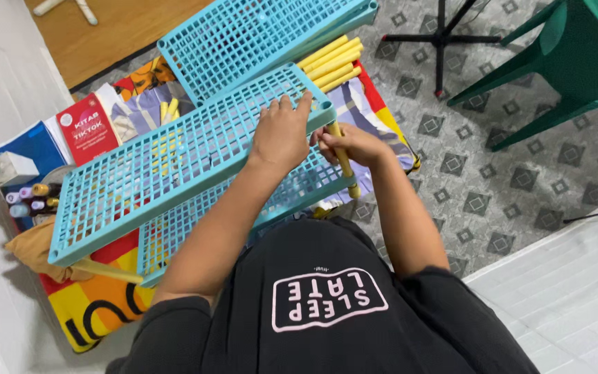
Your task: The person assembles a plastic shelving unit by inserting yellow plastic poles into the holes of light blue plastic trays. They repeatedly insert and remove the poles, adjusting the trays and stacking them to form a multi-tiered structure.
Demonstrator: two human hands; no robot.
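Head view, looking down over a black T-shirt (327,312).

Left hand (282,131): palm down, fingers spread flat on the upper blue lattice shelf panel (174,159), near its corner at 1 o'clock. Not clenched; it presses on the panel rather than wrapping it.

Right hand (356,144): fingers closed around a yellow tube leg (344,163), just right of the left hand. The tube stands nearly upright at that same corner and runs down past the edge of the lower blue shelf panel (243,215), its foot end showing at about 5 o'clock from the hand.

The upper panel lies tilted, its long edge running from 8 o'clock to 1 o'clock. The lower panel sits below it, offset toward 5 o'clock. A third blue shelf panel (257,34) lies at 12 o'clock, its near edge close to the upper panel's far edge.

A bundle of spare yellow tubes (332,62) lies between the third panel and the colourful mat (91,305), at 1 o'clock from the hands.

Surroundings: a red book (90,128) and marker pens (32,197) at 9 o'clock, crowding the left edge. A green plastic chair (562,69) at 2 o'clock and a black stand (441,38) at 1 o'clock, both well apart from the hands. Patterned grey floor (493,180) lies open from 2 to 4 o'clock. A white mat edge (569,291) sits at 4 o'clock.
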